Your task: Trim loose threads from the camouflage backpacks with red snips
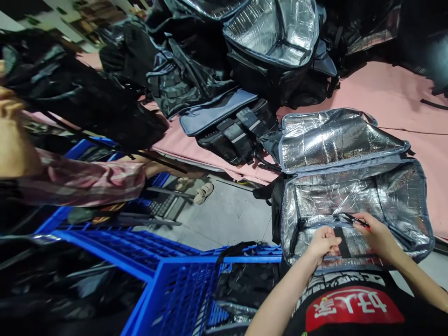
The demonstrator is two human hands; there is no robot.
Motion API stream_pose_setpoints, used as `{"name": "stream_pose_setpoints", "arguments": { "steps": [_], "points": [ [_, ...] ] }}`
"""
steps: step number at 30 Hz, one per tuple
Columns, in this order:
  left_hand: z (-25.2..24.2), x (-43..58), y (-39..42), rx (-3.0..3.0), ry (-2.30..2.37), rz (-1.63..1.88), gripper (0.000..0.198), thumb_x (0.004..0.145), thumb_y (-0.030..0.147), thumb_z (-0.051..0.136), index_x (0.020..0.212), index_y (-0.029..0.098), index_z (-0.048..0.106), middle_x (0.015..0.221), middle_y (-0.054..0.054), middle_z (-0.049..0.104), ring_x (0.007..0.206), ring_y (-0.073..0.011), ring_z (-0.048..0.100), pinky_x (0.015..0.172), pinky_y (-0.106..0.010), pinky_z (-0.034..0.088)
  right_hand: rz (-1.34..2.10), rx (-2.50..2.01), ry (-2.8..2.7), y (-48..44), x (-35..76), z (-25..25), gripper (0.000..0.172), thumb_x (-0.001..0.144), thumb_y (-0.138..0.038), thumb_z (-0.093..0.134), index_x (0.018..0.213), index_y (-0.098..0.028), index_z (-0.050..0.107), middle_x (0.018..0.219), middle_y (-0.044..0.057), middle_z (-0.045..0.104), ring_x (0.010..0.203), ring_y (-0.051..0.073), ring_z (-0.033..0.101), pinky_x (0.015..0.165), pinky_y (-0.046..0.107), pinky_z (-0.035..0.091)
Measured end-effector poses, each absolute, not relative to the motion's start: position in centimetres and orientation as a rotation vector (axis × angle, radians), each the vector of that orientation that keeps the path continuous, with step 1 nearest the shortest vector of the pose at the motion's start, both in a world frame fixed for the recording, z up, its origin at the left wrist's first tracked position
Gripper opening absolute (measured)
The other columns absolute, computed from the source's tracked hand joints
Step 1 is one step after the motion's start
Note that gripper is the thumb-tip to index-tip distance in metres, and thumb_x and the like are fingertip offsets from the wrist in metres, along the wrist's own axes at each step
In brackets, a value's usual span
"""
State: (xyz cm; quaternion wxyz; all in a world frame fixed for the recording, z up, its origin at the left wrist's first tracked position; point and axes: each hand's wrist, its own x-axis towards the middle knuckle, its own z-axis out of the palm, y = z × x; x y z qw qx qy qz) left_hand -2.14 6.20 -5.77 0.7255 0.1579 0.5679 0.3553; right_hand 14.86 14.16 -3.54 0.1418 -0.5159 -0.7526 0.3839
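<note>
An open insulated bag (353, 191) with silver foil lining and grey-blue piping lies in front of me, its lid (332, 140) folded back. My left hand (326, 242) is closed, pinching the lining at the bag's near wall beside a black strap (342, 241). In my right hand (380, 235) is a small pair of scissors (360, 222), dark with a red part, its tips pointing left over the bag's near wall. Fingers partly cover the handles, so I cannot tell whether the blades are apart.
A pink-covered table (388, 93) carries several black bags, including another open foil-lined bag (269, 32). Blue crates (175, 280) holding dark bags stand at lower left. At left, a person in a plaid sleeve (91, 179) is beside a black bag (87, 93).
</note>
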Motion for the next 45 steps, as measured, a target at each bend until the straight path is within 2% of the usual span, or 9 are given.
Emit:
{"name": "stream_pose_setpoints", "arguments": {
  "steps": [6, 11, 18, 24, 29, 34, 40, 43, 45],
  "points": [
    [-6.0, -2.7, 5.7, 0.242, 1.224, 0.845, 0.056, 0.043, 0.053, 0.082, 0.065, 0.018, 0.043, 0.045, 0.006, 0.049, 0.040, -0.0065, 0.045, 0.040, -0.017, 0.033, 1.217, -1.311, -2.408, 13.7, 15.9, -4.1, 0.026, 0.086, -0.038, 0.042, 0.098, -0.025, 0.059, 0.101, 0.003, 0.063, 0.092, 0.021, 0.060, 0.081, 0.034, 0.046],
    [-6.1, -2.6, 5.7, 0.198, 1.203, 0.883, 0.057, 0.039, 0.051, 0.084, 0.064, 0.018, 0.045, 0.044, 0.006, 0.051, 0.038, -0.0071, 0.045, 0.040, -0.018, 0.036, 1.107, -1.332, -2.501, 13.6, 15.7, -4.8, 0.029, 0.087, -0.035, 0.038, 0.104, -0.023, 0.058, 0.106, 0.006, 0.062, 0.091, 0.024, 0.060, 0.080, 0.038, 0.046],
    [-6.1, -2.5, 5.7, 0.190, 1.162, 0.911, 0.056, 0.038, 0.050, 0.085, 0.064, 0.017, 0.047, 0.045, 0.005, 0.054, 0.037, -0.0072, 0.045, 0.041, -0.020, 0.037, 1.042, -1.364, -2.525, 14.0, 15.9, -5.5, 0.025, 0.088, -0.035, 0.035, 0.093, -0.023, 0.057, 0.092, 0.003, 0.063, 0.083, 0.023, 0.061, 0.074, 0.038, 0.047],
    [-6.2, -2.6, 5.7, 0.165, 1.170, 0.922, 0.056, 0.037, 0.047, 0.085, 0.065, 0.018, 0.046, 0.042, 0.008, 0.049, 0.036, -0.0062, 0.042, 0.038, -0.018, 0.032, 1.022, -1.289, -2.520, 13.7, 15.7, -5.3, 0.025, 0.091, -0.034, 0.035, 0.101, -0.024, 0.056, 0.101, 0.002, 0.063, 0.090, 0.019, 0.061, 0.079, 0.032, 0.048],
    [-6.3, -2.5, 5.7, 0.164, 1.173, 0.925, 0.055, 0.038, 0.046, 0.085, 0.066, 0.018, 0.047, 0.044, 0.007, 0.051, 0.036, -0.0067, 0.043, 0.040, -0.019, 0.034, 0.935, -1.277, -2.535, 13.6, 15.6, -5.9, 0.027, 0.088, -0.031, 0.034, 0.095, -0.023, 0.059, 0.098, 0.005, 0.064, 0.087, 0.022, 0.062, 0.074, 0.035, 0.050],
    [-6.3, -2.4, 5.5, 0.174, 1.176, 0.932, 0.055, 0.036, 0.048, 0.085, 0.062, 0.018, 0.046, 0.043, 0.005, 0.052, 0.035, -0.0071, 0.044, 0.040, -0.020, 0.035, 0.911, -1.261, -2.537, 13.5, 16.0, -6.2, 0.027, 0.092, -0.035, 0.036, 0.102, -0.024, 0.059, 0.107, 0.004, 0.063, 0.091, 0.022, 0.062, 0.074, 0.034, 0.051],
    [-6.4, -2.6, 5.6, 0.165, 1.178, 0.892, 0.055, 0.036, 0.050, 0.084, 0.063, 0.018, 0.047, 0.045, 0.005, 0.053, 0.038, -0.0079, 0.046, 0.042, -0.020, 0.036, 0.923, -1.253, -2.517, 13.6, 15.7, -6.9, 0.028, 0.091, -0.033, 0.035, 0.098, -0.023, 0.060, 0.102, 0.005, 0.064, 0.087, 0.022, 0.063, 0.076, 0.035, 0.051],
    [-6.5, -2.1, 5.6, 0.161, 1.204, 0.870, 0.058, 0.032, 0.051, 0.084, 0.063, 0.019, 0.048, 0.044, 0.005, 0.052, 0.040, -0.0091, 0.047, 0.042, -0.021, 0.036, 0.942, -1.194, -2.465, 13.5, 16.3, -8.5, 0.032, 0.093, -0.041, 0.034, 0.105, -0.022, 0.057, 0.107, 0.005, 0.063, 0.094, 0.022, 0.062, 0.080, 0.035, 0.052],
    [-6.5, -1.6, 5.4, 0.166, 1.220, 0.856, 0.060, 0.026, 0.053, 0.084, 0.063, 0.019, 0.050, 0.044, 0.003, 0.052, 0.040, -0.0110, 0.047, 0.042, -0.023, 0.037, 0.907, -1.115, -2.420, 13.2, 16.7, -10.0, 0.040, 0.091, -0.050, 0.038, 0.113, -0.020, 0.055, 0.112, 0.008, 0.062, 0.097, 0.023, 0.061, 0.080, 0.036, 0.053]
  ]
}}
